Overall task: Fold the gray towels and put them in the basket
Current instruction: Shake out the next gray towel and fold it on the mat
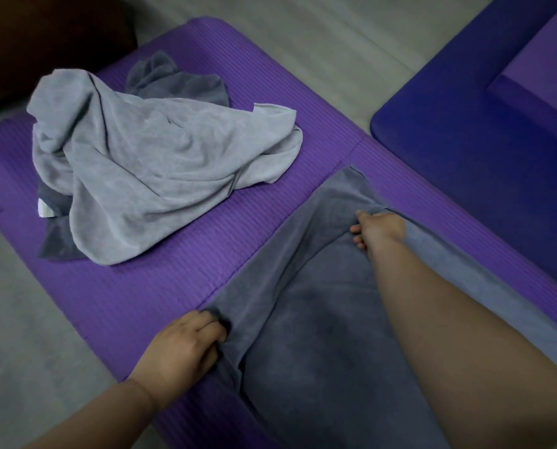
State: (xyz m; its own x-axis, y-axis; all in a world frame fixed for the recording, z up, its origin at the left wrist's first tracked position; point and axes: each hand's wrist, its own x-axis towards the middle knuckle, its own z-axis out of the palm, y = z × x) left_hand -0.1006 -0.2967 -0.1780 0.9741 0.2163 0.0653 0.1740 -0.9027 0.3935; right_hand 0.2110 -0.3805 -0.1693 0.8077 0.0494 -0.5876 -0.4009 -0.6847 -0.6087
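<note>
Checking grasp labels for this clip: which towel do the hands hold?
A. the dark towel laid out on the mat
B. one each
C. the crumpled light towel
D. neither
A: the left hand and right hand both grip edges of the dark towel, while the light towel lies crumpled and untouched farther up the mat.

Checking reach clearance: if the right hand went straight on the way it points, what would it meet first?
Beyond the dark gray towel the right hand grips, bare purple mat; then probably a corner of the light gray towel.
</note>
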